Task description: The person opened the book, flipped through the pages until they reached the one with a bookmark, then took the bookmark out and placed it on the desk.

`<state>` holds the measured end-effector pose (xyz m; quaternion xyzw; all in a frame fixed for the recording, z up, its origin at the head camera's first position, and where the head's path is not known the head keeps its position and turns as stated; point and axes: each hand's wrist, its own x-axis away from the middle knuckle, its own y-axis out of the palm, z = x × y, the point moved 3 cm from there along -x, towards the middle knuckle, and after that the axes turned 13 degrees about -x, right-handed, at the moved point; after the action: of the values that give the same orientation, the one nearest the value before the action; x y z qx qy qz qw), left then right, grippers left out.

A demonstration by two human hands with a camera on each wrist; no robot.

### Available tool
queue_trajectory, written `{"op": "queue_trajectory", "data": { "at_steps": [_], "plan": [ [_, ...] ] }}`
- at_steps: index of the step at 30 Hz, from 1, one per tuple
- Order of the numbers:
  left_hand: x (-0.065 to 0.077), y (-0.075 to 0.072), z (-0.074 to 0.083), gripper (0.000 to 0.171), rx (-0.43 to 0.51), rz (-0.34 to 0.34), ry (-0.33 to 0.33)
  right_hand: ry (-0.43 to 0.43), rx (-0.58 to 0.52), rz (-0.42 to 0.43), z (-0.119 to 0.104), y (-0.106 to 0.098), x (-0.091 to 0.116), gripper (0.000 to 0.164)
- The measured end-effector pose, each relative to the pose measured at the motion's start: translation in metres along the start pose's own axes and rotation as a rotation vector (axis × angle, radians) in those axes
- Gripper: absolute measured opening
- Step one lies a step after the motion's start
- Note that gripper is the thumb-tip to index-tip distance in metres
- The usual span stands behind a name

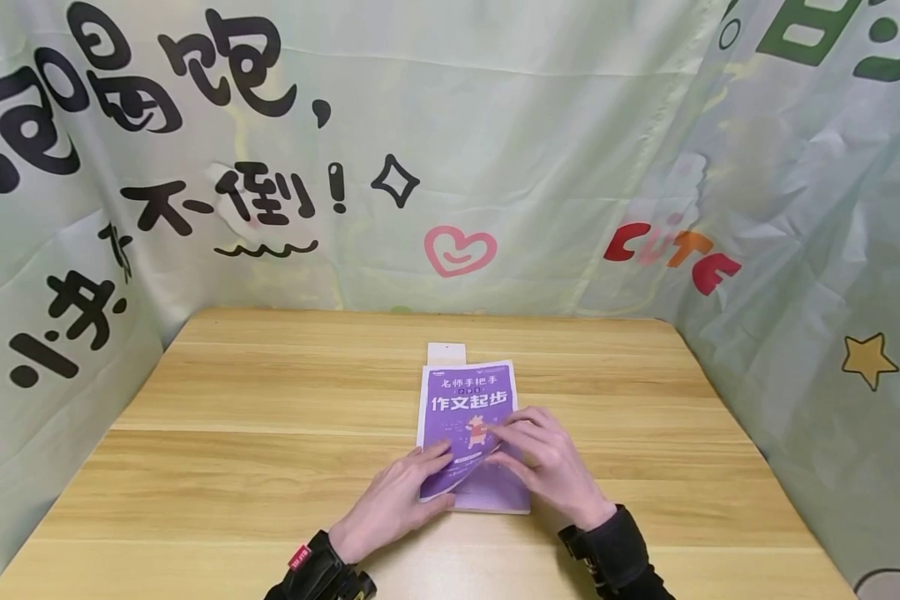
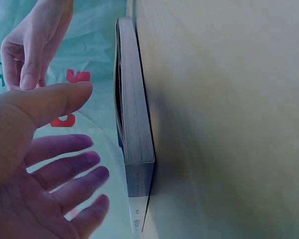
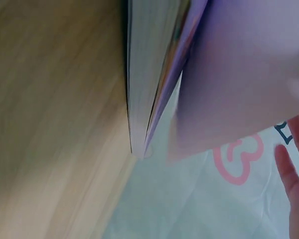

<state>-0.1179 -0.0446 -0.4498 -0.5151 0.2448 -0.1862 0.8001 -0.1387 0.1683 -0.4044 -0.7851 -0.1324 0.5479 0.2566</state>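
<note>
A thick purple book (image 1: 468, 387) with white Chinese lettering and a small pink animal figure lies on the table. Its cover (image 3: 239, 84) is raised at the lower right, baring a lavender surface (image 1: 495, 492) beneath. My right hand (image 1: 551, 458) pinches the raised part of the cover between thumb and fingers. At the lower left edge, my left hand (image 1: 401, 496) rests with extended fingers on the cover. In the left wrist view the left hand (image 2: 45, 164) has its thumb spread from straight fingers, beside the book's page edges (image 2: 134, 94). The fingers (image 3: 289, 169) in the right wrist view are partly cut off.
A white card or tag (image 1: 446, 353) sticks out behind the book's top edge. The wooden table (image 1: 270, 400) runs back to a pale green printed cloth (image 1: 532, 150), which hangs behind and on both sides. Part of a light round object (image 1: 896, 585) shows at the bottom right corner.
</note>
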Motion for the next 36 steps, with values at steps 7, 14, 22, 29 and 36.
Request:
{"op": "queue_trajectory", "data": {
  "at_steps": [7, 14, 22, 29, 36],
  "plan": [
    [-0.001, -0.005, 0.003, 0.058, 0.025, 0.094, 0.083, 0.054, 0.048, 0.148, 0.001, 0.005, 0.0, 0.039],
    [-0.001, -0.009, 0.005, 0.071, 0.049, 0.223, 0.201, 0.209, -0.051, 0.21, -0.001, 0.015, -0.002, 0.06],
    [-0.002, -0.019, 0.01, 0.079, 0.052, 0.376, 0.303, 0.332, -0.323, 0.219, -0.014, 0.023, -0.026, 0.07],
    [0.0, -0.033, 0.011, 0.067, 0.02, 0.54, 0.356, 0.437, -0.478, 0.163, -0.021, 0.037, -0.04, 0.061],
    [0.002, -0.051, 0.011, 0.05, -0.049, 0.677, 0.389, 0.495, -0.508, 0.057, -0.019, 0.054, -0.04, 0.049]
  ]
}}
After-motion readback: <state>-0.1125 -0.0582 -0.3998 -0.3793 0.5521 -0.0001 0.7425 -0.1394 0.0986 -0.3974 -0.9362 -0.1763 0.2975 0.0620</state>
